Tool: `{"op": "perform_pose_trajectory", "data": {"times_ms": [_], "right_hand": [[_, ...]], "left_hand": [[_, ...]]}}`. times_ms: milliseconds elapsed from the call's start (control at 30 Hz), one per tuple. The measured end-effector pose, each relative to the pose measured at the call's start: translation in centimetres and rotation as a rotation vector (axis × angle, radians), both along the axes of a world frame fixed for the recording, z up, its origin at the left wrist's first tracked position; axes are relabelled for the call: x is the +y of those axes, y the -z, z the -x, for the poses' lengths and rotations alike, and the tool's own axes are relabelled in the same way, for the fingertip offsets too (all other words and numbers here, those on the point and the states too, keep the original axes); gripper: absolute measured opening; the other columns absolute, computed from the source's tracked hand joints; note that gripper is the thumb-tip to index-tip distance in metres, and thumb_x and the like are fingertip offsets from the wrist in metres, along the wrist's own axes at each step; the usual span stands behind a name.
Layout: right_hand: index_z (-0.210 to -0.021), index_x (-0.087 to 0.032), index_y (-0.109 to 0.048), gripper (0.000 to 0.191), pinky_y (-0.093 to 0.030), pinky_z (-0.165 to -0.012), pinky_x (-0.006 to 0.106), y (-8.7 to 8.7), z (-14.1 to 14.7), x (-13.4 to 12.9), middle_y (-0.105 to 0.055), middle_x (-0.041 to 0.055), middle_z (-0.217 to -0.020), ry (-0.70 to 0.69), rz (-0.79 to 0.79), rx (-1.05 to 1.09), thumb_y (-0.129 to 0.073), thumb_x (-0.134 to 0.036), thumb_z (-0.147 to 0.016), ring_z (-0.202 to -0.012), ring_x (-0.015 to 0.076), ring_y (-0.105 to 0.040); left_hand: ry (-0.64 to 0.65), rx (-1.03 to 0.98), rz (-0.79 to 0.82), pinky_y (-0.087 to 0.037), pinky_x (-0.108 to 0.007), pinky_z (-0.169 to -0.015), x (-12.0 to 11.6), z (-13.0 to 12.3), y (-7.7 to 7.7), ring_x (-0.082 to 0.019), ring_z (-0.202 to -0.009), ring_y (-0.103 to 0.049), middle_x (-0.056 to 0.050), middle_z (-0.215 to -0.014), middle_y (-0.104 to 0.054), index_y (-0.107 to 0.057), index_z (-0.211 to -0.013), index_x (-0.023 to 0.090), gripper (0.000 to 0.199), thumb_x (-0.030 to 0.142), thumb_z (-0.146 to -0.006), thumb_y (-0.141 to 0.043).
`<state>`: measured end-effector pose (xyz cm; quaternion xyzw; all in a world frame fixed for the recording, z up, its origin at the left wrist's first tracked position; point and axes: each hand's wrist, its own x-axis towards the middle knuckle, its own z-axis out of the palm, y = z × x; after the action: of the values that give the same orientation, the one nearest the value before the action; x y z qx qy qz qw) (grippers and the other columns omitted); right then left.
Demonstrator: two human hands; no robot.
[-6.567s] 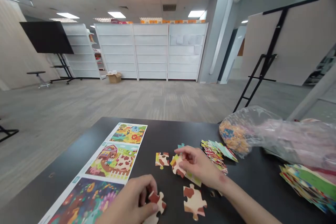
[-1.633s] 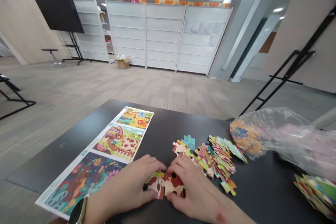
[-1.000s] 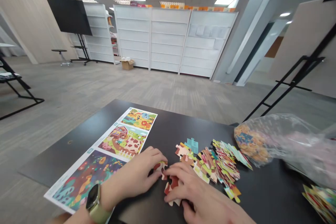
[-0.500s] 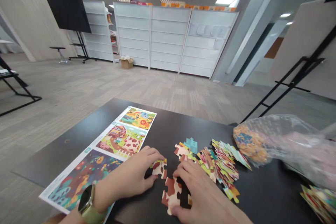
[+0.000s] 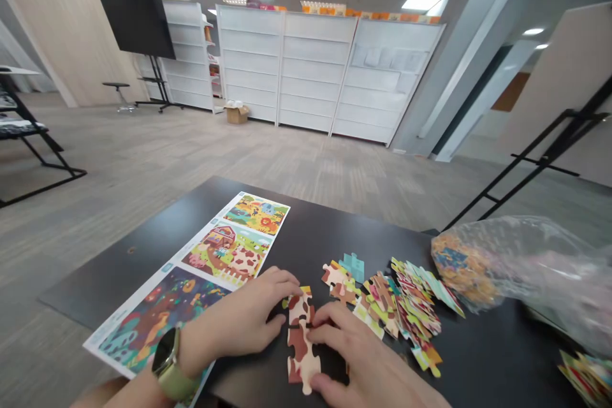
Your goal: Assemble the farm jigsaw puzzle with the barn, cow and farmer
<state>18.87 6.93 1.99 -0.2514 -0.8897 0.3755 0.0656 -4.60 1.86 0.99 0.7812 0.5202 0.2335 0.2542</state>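
A brown-and-cream cow-patterned puzzle piece [image 5: 299, 310] lies flat on the black table, with the fingertips of my left hand [image 5: 258, 315] on its upper left edge and the thumb curled in close beside it. Directly below sits a joined cow-patterned puzzle section [image 5: 302, 357], its top edge meeting the upper piece. Whether the two are fully interlocked I cannot tell. My right hand [image 5: 356, 344] grips the lower section along its right side with bent fingers and thumb. A watch is on the left wrist.
Left of my hands lies a picture sheet [image 5: 224, 239] with three printed scenes. Loose puzzle pieces [image 5: 411, 299] are heaped to the right, a blue piece [image 5: 352, 266] behind them. Farther right are a clear plastic bag [image 5: 507, 261] with pieces and another stack [image 5: 586, 373].
My right hand has shifted the lower cow section left and up against the upper piece. The left hand's thumb has come away from the upper piece. The view has turned slightly left.
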Motion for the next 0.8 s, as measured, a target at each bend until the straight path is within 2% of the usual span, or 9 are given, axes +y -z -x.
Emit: {"op": "perform_pose_trajectory", "data": {"times_ms": [267, 400, 500, 700, 800], "right_hand": [[-0.105, -0.023, -0.074, 0.027, -0.048, -0.092, 0.030, -0.05, -0.10, 0.56, -0.063, 0.0053, -0.112, -0.011, -0.089, -0.064, -0.067, -0.014, -0.081, -0.103, 0.0203, -0.062], [-0.101, -0.024, -0.073, 0.023, -0.048, -0.092, 0.030, -0.14, -0.17, 0.30, -0.063, 0.0044, -0.110, -0.039, -0.120, -0.064, -0.065, -0.013, -0.083, -0.103, 0.0195, -0.062], [-0.101, -0.026, -0.072, 0.024, -0.047, -0.093, 0.031, -0.33, -0.08, 0.12, -0.063, 0.0037, -0.110, -0.054, -0.135, -0.075, -0.062, -0.011, -0.084, -0.106, 0.0201, -0.061], [-0.097, -0.028, -0.071, 0.025, -0.047, -0.095, 0.034, -0.45, 0.05, 0.21, -0.063, 0.0038, -0.113, -0.068, -0.146, -0.106, -0.060, -0.010, -0.084, -0.107, 0.0214, -0.059], [-0.099, -0.028, -0.071, 0.025, -0.047, -0.094, 0.034, -0.37, 0.05, 0.40, -0.063, 0.0046, -0.113, -0.088, -0.155, -0.115, -0.060, -0.012, -0.084, -0.108, 0.0226, -0.058]], "left_hand": [[0.008, 0.039, -0.014, -0.046, -0.037, -0.103, 0.02, -0.10, -0.07, -0.022, -0.117, -0.058, -0.002, -0.127, -0.062, -0.070, -0.114, 0.027, 0.044, 0.001, -0.082, -0.055], [-0.011, 0.025, -0.004, -0.048, -0.037, -0.100, 0.08, -0.29, -0.14, -0.024, -0.114, -0.059, -0.003, -0.124, -0.064, -0.072, -0.109, 0.026, 0.028, 0.012, -0.087, -0.062], [-0.029, 0.014, 0.007, -0.048, -0.037, -0.099, 0.13, -0.43, -0.17, -0.024, -0.113, -0.059, -0.004, -0.123, -0.064, -0.072, -0.107, 0.025, 0.023, 0.017, -0.085, -0.069], [-0.047, 0.013, 0.016, -0.048, -0.037, -0.098, 0.28, -0.65, -0.07, -0.024, -0.110, -0.059, -0.004, -0.120, -0.065, -0.072, -0.100, 0.024, 0.018, 0.017, -0.084, -0.070], [-0.048, 0.016, -0.005, -0.048, -0.035, -0.097, 0.41, -0.65, 0.14, -0.023, -0.109, -0.059, -0.003, -0.118, -0.065, -0.072, -0.099, 0.025, 0.022, 0.010, -0.086, -0.062]]}}
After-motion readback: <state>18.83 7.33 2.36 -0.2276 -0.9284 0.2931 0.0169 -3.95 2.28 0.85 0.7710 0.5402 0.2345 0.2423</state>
